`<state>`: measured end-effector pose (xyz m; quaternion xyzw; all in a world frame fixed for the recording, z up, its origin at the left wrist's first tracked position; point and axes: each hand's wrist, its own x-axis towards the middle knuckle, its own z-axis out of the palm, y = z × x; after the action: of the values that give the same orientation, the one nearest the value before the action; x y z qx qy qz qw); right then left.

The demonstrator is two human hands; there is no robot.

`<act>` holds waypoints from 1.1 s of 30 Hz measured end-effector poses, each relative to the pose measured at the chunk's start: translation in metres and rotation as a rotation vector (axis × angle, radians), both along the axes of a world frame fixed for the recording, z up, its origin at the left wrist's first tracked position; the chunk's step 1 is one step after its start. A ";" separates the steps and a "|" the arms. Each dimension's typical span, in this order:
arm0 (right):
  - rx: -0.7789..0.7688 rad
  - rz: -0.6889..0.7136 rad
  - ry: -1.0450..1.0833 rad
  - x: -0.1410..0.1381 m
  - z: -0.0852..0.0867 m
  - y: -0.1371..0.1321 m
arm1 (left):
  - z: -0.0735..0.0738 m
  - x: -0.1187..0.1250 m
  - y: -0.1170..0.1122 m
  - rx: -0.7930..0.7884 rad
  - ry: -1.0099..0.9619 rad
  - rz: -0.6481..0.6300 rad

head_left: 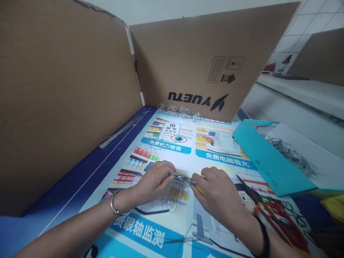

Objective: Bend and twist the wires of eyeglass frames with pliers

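At the right side of the tabletop (72,204), an open turquoise box (271,157), white inside; within it, a loose tangle of silvery wire pieces (290,152), heaped near the turquoise wall; nearer the camera, scissors (248,190) with dark blades and red handles, tips pointing away and to the left, with thin wire loops beside the handles; at the right edge, something yellow (334,207), too cut off to name.

Over the middle of the tabletop, both hands near each other but apart; right hand (219,191) wrapped around pliers (199,189) with yellow grips, knuckles upward, thumb along the near side, forearm reaching in from the lower right, a black band (264,234) at the wrist; left hand (158,181) coming from the lower left, back of the hand upward, fingers bent, thumb and fingertips pinched on a silvery wire strand (177,177) at the nose of the pliers, between the two hands; a silver bracelet (114,202) around the left wrist; exact grip of the pliers on the strand too small to tell.

Just below the hands, a thin wire loop (172,206) on the printed sheet; at the foot of the far cardboard panel (188,64), marked YUETU upside down, a row of clear or silvery tangled bits (178,109); on the dark blue border at left, a bundle of straight strands (118,134).
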<state>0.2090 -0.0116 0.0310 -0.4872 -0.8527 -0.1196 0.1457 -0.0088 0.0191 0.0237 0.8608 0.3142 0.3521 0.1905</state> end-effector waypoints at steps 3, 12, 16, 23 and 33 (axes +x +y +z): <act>-0.014 0.000 -0.006 0.000 0.000 -0.001 | 0.002 0.000 -0.002 0.015 0.029 0.010; 0.015 -0.006 -0.035 -0.001 0.001 -0.001 | 0.000 0.000 -0.003 0.046 0.054 0.031; 0.020 0.003 -0.045 -0.001 0.001 -0.001 | -0.001 -0.001 -0.002 0.036 0.058 0.030; 0.022 0.012 -0.065 -0.001 -0.003 -0.001 | -0.002 -0.001 -0.002 0.042 0.061 0.030; 0.071 0.051 -0.079 0.001 -0.007 -0.001 | -0.003 -0.002 -0.001 0.026 0.069 0.022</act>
<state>0.2102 -0.0122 0.0244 -0.4546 -0.8653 -0.1652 0.1320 -0.0105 0.0180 0.0207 0.8714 0.3254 0.3282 0.1645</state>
